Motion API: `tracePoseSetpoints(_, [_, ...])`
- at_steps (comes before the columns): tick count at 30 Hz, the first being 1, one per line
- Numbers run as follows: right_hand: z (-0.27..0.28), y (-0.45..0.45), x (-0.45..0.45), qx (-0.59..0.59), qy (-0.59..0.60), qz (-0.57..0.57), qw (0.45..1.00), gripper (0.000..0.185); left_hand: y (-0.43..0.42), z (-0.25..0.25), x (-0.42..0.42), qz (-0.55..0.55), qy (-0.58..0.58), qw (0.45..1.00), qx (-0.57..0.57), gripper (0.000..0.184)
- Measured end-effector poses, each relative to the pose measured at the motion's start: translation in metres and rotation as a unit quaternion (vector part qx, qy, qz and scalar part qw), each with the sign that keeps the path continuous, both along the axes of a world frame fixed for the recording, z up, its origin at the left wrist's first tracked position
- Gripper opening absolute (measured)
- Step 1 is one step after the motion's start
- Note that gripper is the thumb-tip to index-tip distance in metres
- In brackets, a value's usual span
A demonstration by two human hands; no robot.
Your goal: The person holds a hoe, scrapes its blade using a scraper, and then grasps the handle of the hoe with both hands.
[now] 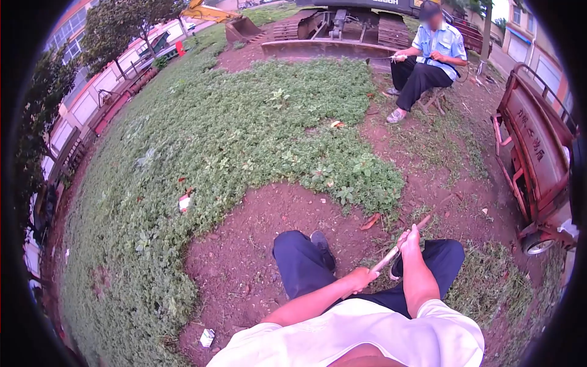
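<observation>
A pale wooden stick [384, 262] lies slantwise across my lap, its far end pointing up and to the right. My left hand [359, 280] is wrapped around its lower part, close to my body. Further up, near the far end, my right hand [408, 238] grips the same stick with its fingers closed. The lower end is hidden behind my left hand and shirt, so I cannot tell if anything is fixed to it. My knees in dark trousers [299, 260] are bent on either side, above bare soil.
Low green plants [244, 134] spread ahead. A person [437, 55] sits on a stool at the upper right, holding something thin. Behind stands an excavator with a blade [330, 50]. A red three-wheeled cart [529, 134] is at the right. A crumpled white packet [207, 337] lies at lower left.
</observation>
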State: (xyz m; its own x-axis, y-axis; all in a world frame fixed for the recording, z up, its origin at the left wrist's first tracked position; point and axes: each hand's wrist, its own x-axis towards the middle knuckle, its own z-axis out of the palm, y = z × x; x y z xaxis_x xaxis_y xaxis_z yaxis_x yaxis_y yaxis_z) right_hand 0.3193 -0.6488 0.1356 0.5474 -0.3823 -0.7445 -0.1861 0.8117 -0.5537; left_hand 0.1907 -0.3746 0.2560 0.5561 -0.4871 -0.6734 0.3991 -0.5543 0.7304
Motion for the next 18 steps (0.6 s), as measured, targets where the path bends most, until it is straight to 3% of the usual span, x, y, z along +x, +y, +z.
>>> tracePoseSetpoints(3, [0.005,0.011,0.008,-0.021,0.0,0.037,0.999,0.041,0.009,0.019,-0.011,0.05,0.033,0.998,-0.014,0.047])
tracePoseSetpoints(9, [0.017,0.036,0.017,-0.015,-0.042,0.076,0.996,0.036,0.012,0.011,-0.029,0.11,0.044,0.992,-0.042,0.045])
tracePoseSetpoints(15, [-0.008,0.063,0.018,0.013,-0.004,0.087,0.996,0.034,0.02,0.007,-0.033,0.127,0.019,0.992,0.014,0.045])
tracePoseSetpoints(18, [-0.05,0.076,0.026,0.03,-0.001,0.102,0.994,0.034,0.018,0.016,-0.035,0.151,0.016,0.988,0.041,0.044])
